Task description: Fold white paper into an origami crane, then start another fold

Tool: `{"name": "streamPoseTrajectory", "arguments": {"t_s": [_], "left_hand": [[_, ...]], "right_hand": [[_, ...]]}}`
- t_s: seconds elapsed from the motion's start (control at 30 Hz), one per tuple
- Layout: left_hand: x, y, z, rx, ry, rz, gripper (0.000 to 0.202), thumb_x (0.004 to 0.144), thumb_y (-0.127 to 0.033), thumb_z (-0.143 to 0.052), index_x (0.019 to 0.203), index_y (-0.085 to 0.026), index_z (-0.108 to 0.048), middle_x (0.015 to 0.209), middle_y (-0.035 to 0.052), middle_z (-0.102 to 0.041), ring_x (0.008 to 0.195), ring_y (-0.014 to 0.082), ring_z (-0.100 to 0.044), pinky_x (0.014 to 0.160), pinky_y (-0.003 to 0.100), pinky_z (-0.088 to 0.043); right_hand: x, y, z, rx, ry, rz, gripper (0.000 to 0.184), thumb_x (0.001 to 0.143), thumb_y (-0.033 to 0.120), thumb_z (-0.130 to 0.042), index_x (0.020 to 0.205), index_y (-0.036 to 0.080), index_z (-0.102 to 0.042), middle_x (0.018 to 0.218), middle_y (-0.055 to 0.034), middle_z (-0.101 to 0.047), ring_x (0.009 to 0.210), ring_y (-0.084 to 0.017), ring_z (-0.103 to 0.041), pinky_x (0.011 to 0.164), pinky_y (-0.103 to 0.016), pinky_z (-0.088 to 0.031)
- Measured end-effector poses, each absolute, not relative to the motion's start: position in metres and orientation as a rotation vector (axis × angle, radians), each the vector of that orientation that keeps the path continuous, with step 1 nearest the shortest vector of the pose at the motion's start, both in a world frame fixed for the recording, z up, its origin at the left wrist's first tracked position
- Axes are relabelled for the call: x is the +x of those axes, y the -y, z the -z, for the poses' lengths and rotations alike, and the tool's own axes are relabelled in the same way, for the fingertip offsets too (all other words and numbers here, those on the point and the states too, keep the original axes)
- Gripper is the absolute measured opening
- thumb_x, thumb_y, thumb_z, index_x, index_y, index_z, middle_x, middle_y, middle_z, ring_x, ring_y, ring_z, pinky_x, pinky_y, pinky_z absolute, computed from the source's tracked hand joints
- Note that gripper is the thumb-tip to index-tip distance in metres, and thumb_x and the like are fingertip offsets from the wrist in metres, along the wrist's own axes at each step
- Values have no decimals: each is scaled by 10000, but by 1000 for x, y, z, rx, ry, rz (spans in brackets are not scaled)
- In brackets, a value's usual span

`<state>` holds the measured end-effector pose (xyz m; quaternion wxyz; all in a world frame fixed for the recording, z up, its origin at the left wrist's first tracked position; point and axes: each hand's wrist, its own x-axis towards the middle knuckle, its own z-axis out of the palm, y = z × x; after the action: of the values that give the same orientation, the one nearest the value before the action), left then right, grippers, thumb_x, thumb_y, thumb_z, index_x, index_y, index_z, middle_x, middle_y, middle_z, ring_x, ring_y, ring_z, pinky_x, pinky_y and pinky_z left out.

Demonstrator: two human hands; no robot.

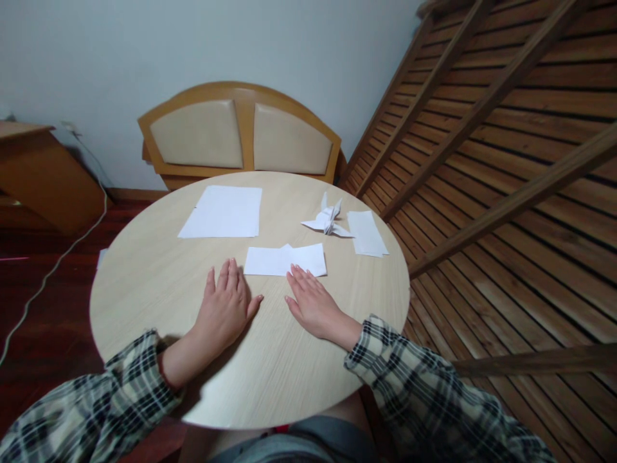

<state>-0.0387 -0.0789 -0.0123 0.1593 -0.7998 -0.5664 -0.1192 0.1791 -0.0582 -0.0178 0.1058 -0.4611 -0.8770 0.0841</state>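
A folded white sheet of paper lies near the middle of the round table, with a small pointed flap showing above its far edge. My right hand rests palm down, its fingertips over the near right part of that sheet. Flat on the bare tabletop, just left of and nearer than the sheet, is my left hand, thumb out and fingers stretched, holding nothing. Behind the folded sheet to the right stands a white origami crane.
White square sheets lie at the table's far left. Narrow strips of paper sit near the right edge of the round table. A padded headboard stands behind, and a slatted wooden panel rises at the right.
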Motion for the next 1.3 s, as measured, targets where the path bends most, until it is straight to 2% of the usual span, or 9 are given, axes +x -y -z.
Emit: {"name": "streamPoseTrajectory", "arguments": {"t_s": [0.1, 0.2, 0.43, 0.73, 0.97, 1.1, 1.2, 1.23, 1.3], "left_hand": [[-27, 75, 15, -2478, 1394, 474, 557, 969, -297, -343, 1397, 54, -407, 1502, 303, -336, 1442, 356, -252, 1125, 529, -318], [-10, 71, 17, -2716, 1172, 469, 490, 956, -201, -339, 1402, -16, -424, 1476, 219, -440, 1418, 283, -338, 1127, 449, -359], [1, 66, 19, -2777, 1268, 416, 558, 958, -313, -334, 1394, 24, -419, 1460, 230, -460, 1392, 282, -385, 1130, 420, -353], [3, 71, 13, -2701, 1321, 319, 530, 974, -339, -326, 1416, -69, -439, 1452, 192, -484, 1373, 293, -414, 1152, 539, -231], [4, 73, 8, -2748, 1353, 274, 540, 968, -313, -350, 1425, -33, -412, 1469, 208, -452, 1381, 306, -398, 1150, 581, -195], [4, 72, 7, -2762, 1355, 285, 536, 970, -321, -346, 1426, -47, -416, 1470, 200, -456, 1385, 305, -391, 1150, 584, -184], [5, 70, 6, -2761, 1355, 294, 527, 964, -329, -355, 1422, -80, -433, 1460, 180, -480, 1372, 299, -408, 1150, 573, -191], [5, 69, 6, -2754, 1352, 300, 522, 961, -331, -360, 1417, -91, -443, 1448, 176, -497, 1360, 300, -422, 1149, 567, -196], [6, 67, 6, -2736, 1340, 312, 509, 959, -335, -363, 1401, -105, -470, 1410, 171, -538, 1330, 302, -454, 1148, 553, -205]], "right_hand": [[179, 58, 19, -1356, 2577, -247, 597, 986, 369, -343, 1475, 27, -327, 1579, -181, -206, 1482, -244, -168, 1220, -441, -163], [178, 58, 18, -1364, 2580, -238, 586, 983, 340, -338, 1471, 15, -332, 1576, -181, -220, 1480, -242, -178, 1220, -429, -169], [179, 58, 13, -1385, 2569, -292, 582, 983, 335, -346, 1479, 31, -328, 1575, -166, -240, 1474, -232, -206, 1219, -420, -179], [187, 64, 13, -1443, 2525, -283, 634, 988, 414, -341, 1483, 19, -309, 1575, -201, -188, 1483, -249, -152, 1207, -460, -206], [217, 79, 15, -1677, 2431, -222, 718, 983, 526, -297, 1481, 8, -311, 1571, -199, -213, 1478, -257, -177, 1208, -467, -182], [228, 84, 13, -1716, 2424, -115, 684, 993, 511, -274, 1459, 19, -366, 1540, -191, -307, 1461, -264, -247, 1210, -501, -135], [222, 82, 8, -1782, 2353, -14, 683, 986, 500, -315, 1409, -23, -431, 1501, -242, -356, 1445, -308, -278, 1202, -526, -137], [217, 81, 6, -1791, 2317, 17, 689, 978, 505, -341, 1399, -30, -442, 1508, -254, -335, 1450, -322, -261, 1197, -528, -155], [204, 78, 5, -1672, 2352, 14, 652, 979, 475, -362, 1433, 9, -409, 1549, -212, -269, 1465, -296, -225, 1198, -499, -192]]}}
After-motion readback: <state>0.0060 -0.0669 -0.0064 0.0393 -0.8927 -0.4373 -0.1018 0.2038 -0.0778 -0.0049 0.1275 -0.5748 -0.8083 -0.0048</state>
